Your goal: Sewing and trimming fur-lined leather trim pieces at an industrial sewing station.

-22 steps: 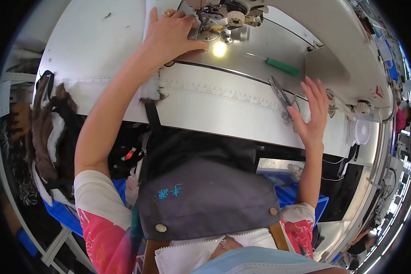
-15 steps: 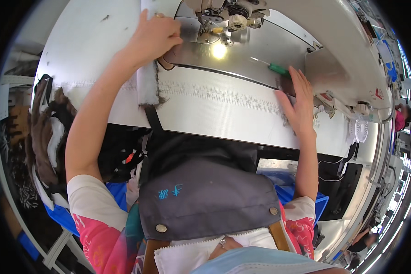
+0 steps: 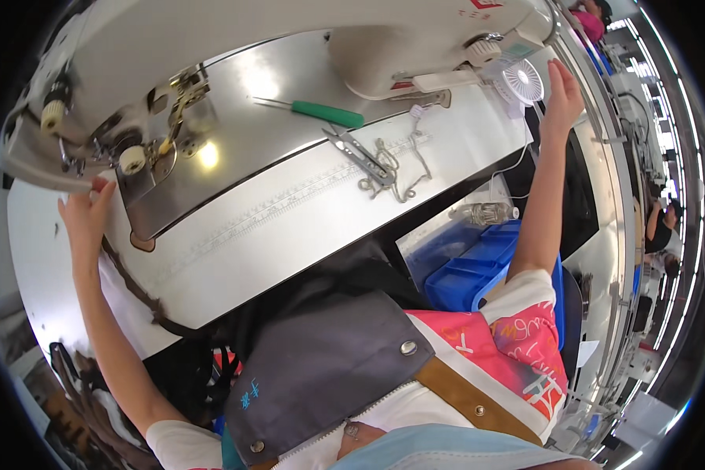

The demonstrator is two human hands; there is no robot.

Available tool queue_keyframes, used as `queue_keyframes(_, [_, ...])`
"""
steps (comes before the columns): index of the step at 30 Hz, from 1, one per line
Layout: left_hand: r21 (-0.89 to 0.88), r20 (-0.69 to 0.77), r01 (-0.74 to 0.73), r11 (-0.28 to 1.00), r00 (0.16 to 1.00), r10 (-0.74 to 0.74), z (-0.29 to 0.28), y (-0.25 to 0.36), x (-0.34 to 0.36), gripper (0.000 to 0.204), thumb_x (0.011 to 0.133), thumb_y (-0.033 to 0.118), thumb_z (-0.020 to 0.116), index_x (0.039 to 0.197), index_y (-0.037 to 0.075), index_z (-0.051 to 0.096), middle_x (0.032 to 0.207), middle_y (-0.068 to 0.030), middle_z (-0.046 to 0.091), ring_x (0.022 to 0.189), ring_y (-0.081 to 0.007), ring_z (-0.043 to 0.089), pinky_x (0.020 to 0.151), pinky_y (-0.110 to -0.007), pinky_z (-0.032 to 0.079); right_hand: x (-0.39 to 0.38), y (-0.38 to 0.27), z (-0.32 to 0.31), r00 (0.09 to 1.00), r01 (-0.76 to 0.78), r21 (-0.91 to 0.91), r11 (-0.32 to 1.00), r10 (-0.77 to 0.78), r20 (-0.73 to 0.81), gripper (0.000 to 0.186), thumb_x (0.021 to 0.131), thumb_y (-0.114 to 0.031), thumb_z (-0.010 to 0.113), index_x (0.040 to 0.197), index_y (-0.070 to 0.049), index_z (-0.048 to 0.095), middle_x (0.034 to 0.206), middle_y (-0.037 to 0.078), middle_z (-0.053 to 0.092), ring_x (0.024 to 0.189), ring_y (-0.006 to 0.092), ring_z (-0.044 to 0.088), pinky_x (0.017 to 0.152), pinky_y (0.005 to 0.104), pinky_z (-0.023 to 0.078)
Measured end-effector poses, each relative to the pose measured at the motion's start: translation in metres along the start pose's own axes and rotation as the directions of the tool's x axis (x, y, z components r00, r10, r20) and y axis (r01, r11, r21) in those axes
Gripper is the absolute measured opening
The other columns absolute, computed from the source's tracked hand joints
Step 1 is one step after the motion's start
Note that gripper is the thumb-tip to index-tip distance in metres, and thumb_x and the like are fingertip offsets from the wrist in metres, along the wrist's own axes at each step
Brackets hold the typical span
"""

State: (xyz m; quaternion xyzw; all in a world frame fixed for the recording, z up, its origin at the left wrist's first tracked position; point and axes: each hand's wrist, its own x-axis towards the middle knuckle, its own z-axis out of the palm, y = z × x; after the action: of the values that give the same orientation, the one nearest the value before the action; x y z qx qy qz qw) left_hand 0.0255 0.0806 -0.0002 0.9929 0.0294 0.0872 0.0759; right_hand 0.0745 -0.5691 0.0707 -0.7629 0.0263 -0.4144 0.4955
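My left hand (image 3: 86, 213) is at the left end of the sewing machine, below its needle head (image 3: 129, 153). Its fingers are curled in, and what they hold, if anything, is hidden. A fur strip (image 3: 129, 276) with a dark edge trails from near that wrist toward the table's front edge. My right hand (image 3: 564, 102) is raised at the far right, past a small white fan (image 3: 522, 82); its fingertips are pinched together, with anything between them too small to make out. A green-handled screwdriver-like tool (image 3: 327, 113) lies on the machine's metal plate.
Thread snips (image 3: 364, 160) with a grey cord (image 3: 415, 168) lie on the white table (image 3: 266, 258), which has a printed ruler. Blue bins (image 3: 462, 278) and a clear bottle (image 3: 489, 213) are below at right. Fur pieces (image 3: 94, 415) hang at lower left.
The view has swung right. My right hand has left the green-handled tool's side and risen out past the fan. My left hand stays near the needle head; snips are now exposed.
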Motion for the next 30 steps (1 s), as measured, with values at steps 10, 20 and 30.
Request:
queue_keyframes(10, [-0.474,-0.176,0.071,0.878,0.969,-0.174,-0.013,0.026,-0.091,0.052,0.081,0.010,0.060,0.129,0.003,0.042,0.132,-0.0088,0.043,0.123,-0.0210,0.037,0.103,-0.032,0.024,0.076,0.126,-0.064,0.818,-0.356,-0.514,0.781,0.526,0.232,0.070,0.065,-0.036,0.076,0.114,0.008,0.050,0.105,0.015,0.059,0.093,0.0199,0.058,0.083,0.0307,0.044])
queue_keyframes(20, [-0.747,-0.059,0.231,0.623,0.911,-0.408,-0.001,0.046,-0.145,0.055,0.083,0.014,0.061,0.133,0.010,0.038,0.135,-0.0097,0.039,0.122,-0.0206,0.036,0.102,-0.033,0.024,-0.002,0.046,-0.057,0.926,0.060,-0.140,0.988,-0.003,0.378,0.056,0.077,-0.010,0.067,0.126,0.000,0.041,0.106,0.010,0.057,0.091,0.0138,0.056,0.079,0.0256,0.046])
queue_keyframes(30, [-0.564,0.009,0.392,0.727,0.883,-0.469,-0.010,0.053,-0.140,0.063,0.074,0.018,0.071,0.129,0.007,0.043,0.088,-0.0025,0.049,0.065,-0.0075,0.044,0.059,-0.022,0.040,-0.005,0.046,-0.083,0.919,0.170,-0.441,0.882,0.020,0.395,0.058,0.083,-0.019,0.062,0.131,0.001,0.037,0.129,0.015,0.042,0.118,0.0216,0.041,0.099,0.0307,0.031])
